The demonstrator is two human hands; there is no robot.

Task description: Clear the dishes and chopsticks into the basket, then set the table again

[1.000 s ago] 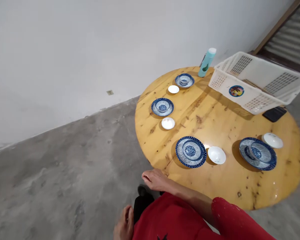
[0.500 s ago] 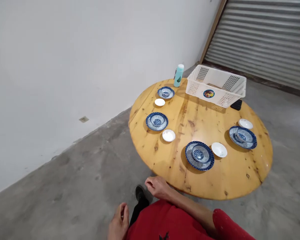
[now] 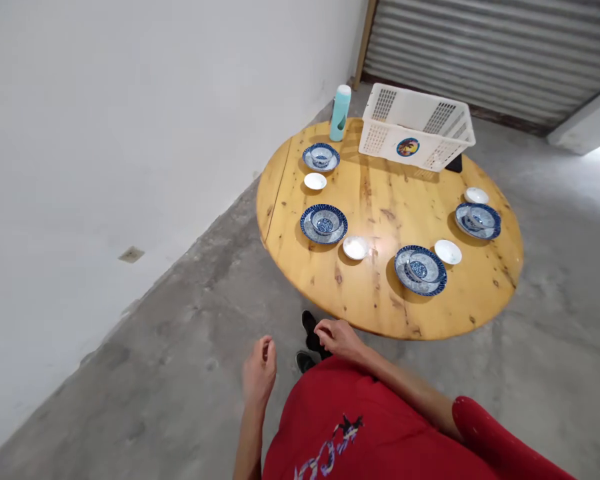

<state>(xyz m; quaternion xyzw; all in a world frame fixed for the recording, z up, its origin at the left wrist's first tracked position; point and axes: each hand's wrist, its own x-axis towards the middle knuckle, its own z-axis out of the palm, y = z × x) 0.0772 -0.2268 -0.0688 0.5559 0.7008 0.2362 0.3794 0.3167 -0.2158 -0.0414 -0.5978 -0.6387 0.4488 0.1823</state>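
My left hand (image 3: 260,368) hangs over the floor beside my body, loosely closed with its fingers curled and nothing visible in it. By the near edge of the wooden table (image 3: 360,293), my right hand (image 3: 343,339) is curled too and appears to hold nothing. Nearest to it on the tabletop are a blue-patterned plate with a bowl (image 3: 420,270) on it and a small white dish (image 3: 355,248). Similar settings are a plate and bowl (image 3: 324,224) at the left, a plate and bowl (image 3: 321,158) farther back, and a plate and bowl (image 3: 477,221) at the right.
Other white dishes (image 3: 448,252) lie beside the plates. At the table's back stand a teal bottle (image 3: 341,113) and a white plastic basket (image 3: 415,133), with a dark flat object (image 3: 455,163) by it. A white wall (image 3: 155,133) runs along the left; a corrugated shutter (image 3: 480,53) is behind.
My view has shifted, so the table sits higher and looks turned. Both hands appear higher in view, still curled. The dishes, bottle and basket keep their places on the table.
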